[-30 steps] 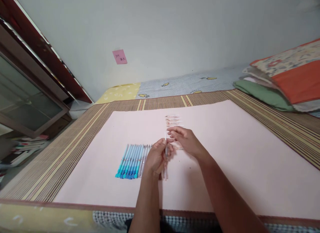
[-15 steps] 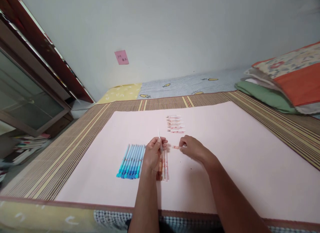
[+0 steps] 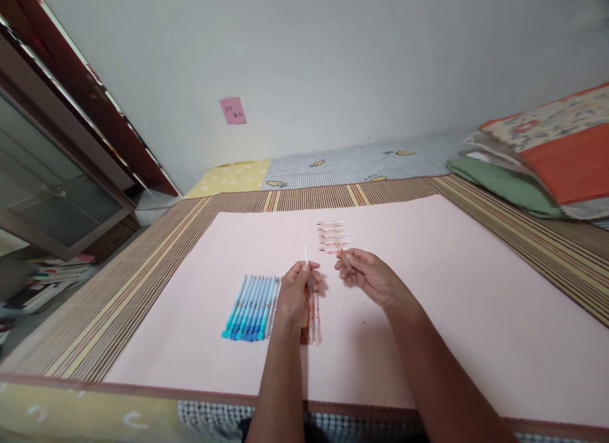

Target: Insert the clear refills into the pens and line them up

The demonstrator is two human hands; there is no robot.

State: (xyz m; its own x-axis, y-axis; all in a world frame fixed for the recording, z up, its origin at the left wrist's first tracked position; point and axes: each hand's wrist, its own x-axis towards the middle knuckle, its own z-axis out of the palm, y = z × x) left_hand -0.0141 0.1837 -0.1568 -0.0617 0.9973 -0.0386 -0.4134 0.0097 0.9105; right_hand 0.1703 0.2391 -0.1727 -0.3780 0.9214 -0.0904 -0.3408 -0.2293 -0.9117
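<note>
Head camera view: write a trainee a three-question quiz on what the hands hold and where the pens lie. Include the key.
1. Multiple choice: what does the left hand hold?
a) a spoon
b) a slim white stick
c) a pair of scissors

2. True or false: the right hand holds nothing.

3. Fill in the blank: the blue pens lie side by side to the ____ of the left hand.

Key:
1. b
2. False; it holds a small, partly hidden piece.
3. left
</note>
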